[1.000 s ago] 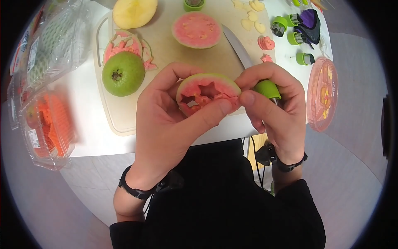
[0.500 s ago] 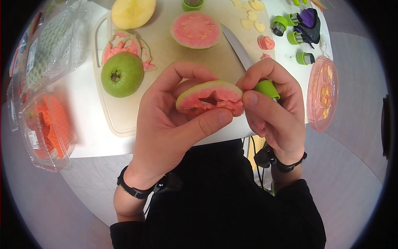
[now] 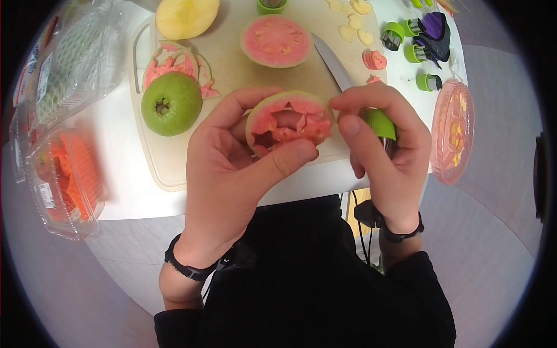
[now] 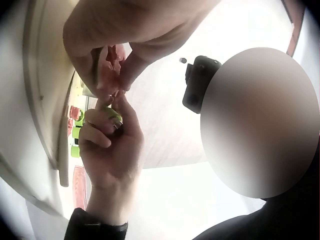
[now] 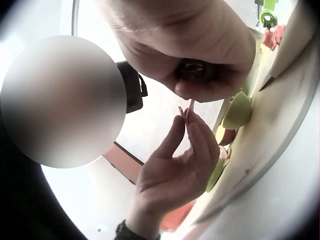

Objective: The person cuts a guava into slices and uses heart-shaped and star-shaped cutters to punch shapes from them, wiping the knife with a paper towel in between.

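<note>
In the head view my left hand [image 3: 223, 153] pinches a round slice of pink guava [image 3: 307, 106] between thumb and fingers. Ragged holes with pointed corners run through its flesh, and a thin green rind edges it. My right hand [image 3: 400, 151] curls its lower fingers round a small green-topped metal cutter [image 3: 380, 124]. Its thumb and forefinger sit right at the slice's right edge. The left wrist view has the guava slice [image 4: 111, 70] above the right hand [image 4: 112, 145]. Seen from the right wrist, the slice [image 5: 187, 114] is nearly edge-on at the left fingertips.
Beneath the hands lies a cutting board [image 3: 232, 64] with a guava half [image 3: 277, 42], a green guava [image 3: 172, 104], a pale yellow fruit half [image 3: 187, 16] and a knife [image 3: 332, 62]. More cutters [image 3: 428, 82] and a pink lidded container [image 3: 451, 133] stand right; clear plastic boxes [image 3: 64, 180] left.
The guava slice tilted flatter half a second ago, and now its cut face is turned up again. My right thumb and hand have shifted slightly right, away from the slice.
</note>
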`<state>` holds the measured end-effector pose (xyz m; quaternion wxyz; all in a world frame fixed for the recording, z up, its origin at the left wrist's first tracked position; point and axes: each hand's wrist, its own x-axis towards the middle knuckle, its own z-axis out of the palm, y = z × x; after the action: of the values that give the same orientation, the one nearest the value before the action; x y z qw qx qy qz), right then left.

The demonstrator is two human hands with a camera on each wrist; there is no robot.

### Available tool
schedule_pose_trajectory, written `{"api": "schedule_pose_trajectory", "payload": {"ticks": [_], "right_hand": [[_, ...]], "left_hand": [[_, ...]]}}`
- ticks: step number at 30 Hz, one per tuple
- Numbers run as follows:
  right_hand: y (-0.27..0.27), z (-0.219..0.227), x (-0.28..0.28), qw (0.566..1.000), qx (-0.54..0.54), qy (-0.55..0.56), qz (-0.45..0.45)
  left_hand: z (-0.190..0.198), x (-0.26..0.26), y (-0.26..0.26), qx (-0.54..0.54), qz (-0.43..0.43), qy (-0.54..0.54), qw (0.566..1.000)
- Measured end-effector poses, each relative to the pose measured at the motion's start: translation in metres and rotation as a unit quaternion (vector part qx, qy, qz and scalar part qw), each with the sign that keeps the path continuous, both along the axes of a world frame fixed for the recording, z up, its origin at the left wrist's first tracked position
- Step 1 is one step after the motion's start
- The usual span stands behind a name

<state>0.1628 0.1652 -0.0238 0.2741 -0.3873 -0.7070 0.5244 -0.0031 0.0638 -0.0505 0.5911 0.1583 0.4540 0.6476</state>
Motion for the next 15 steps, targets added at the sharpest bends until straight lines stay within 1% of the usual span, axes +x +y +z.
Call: {"api": "schedule_pose_trajectory", "payload": {"ticks": [1, 3, 6, 9, 12, 15], "right_hand": [[0.007, -0.011, 0.005, 0.995, 0.094, -0.002, 0.040], [0.010, -0.015, 0.006, 0.978, 0.195, -0.017, 0.075], [0.004, -0.006, 0.001, 0.972, 0.222, -0.044, 0.062], [-0.001, -0.005, -0.002, 0.969, 0.236, -0.047, 0.046], [-0.003, -0.005, -0.003, 0.967, 0.247, -0.051, 0.046], [-0.003, -0.010, -0.003, 0.957, 0.283, -0.041, 0.057]], "left_hand": [[0.000, 0.000, 0.000, 0.000, -0.004, 0.003, 1.000], [0.001, -0.001, -0.002, 0.000, -0.012, 0.009, 1.000], [0.002, -0.001, -0.001, 0.005, -0.005, 0.033, 0.999], [0.002, -0.001, 0.000, 0.001, -0.004, 0.086, 0.996], [0.004, 0.003, 0.001, 0.011, 0.008, 0.076, 0.997], [0.003, 0.003, 0.001, 0.001, -0.002, 0.072, 0.997]]}}
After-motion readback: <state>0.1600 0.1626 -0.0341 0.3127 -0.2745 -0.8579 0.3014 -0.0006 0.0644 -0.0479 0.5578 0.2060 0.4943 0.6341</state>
